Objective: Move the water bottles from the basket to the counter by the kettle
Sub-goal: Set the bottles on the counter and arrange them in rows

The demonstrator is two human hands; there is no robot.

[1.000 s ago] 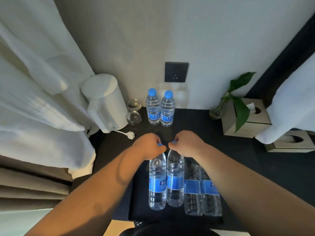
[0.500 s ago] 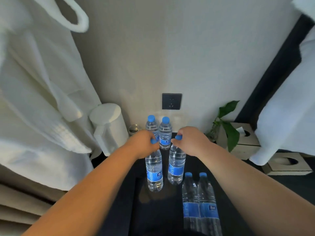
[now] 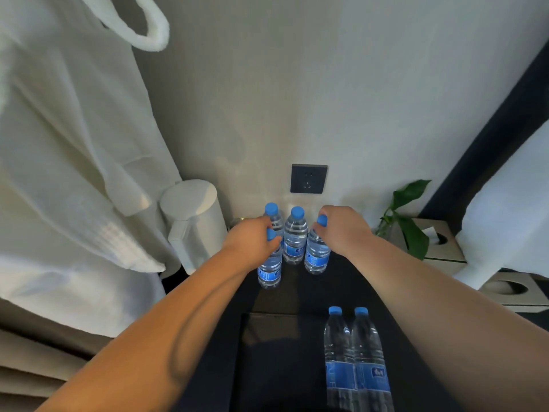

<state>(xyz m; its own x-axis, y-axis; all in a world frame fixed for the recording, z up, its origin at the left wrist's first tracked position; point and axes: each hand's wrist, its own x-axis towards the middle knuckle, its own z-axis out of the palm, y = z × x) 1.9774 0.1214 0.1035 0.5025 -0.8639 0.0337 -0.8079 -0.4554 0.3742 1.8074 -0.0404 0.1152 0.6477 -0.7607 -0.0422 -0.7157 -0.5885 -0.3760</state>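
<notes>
A white bathrobe [image 3: 74, 173] hung to the left of the kettle [image 3: 193, 221], which stood at the back of the dark table [image 3: 297, 288], close to the wall. Just right of the kettle, the left hand [image 3: 252, 242] had its fingers curled round the blue cap and neck of the left-held bottle [image 3: 269, 269]. That bottle was upright, slightly nearer the camera than the kettle; whether its base rested on the table could not be told.

A little further right of the kettle, and as far back as it, two set-down bottles [image 3: 294, 239] stood upright side by side on the table. The left one of the pair was partly hidden behind the left hand. A dark wall socket [image 3: 308, 179] sat above them, up and to the right of the kettle.

Further right, the right hand [image 3: 344, 230] pinched the cap of the right-held bottle [image 3: 317, 254], with the fingers closed over its top. This bottle was upright, just beside the set-down pair.

Right of the kettle and much nearer the camera sat the dark basket [image 3: 261, 346]. Two basket bottles [image 3: 338, 361] stood in its right part, touching each other.

Well right of the kettle were a leafy plant [image 3: 410, 221] and a tissue box [image 3: 436, 242].
</notes>
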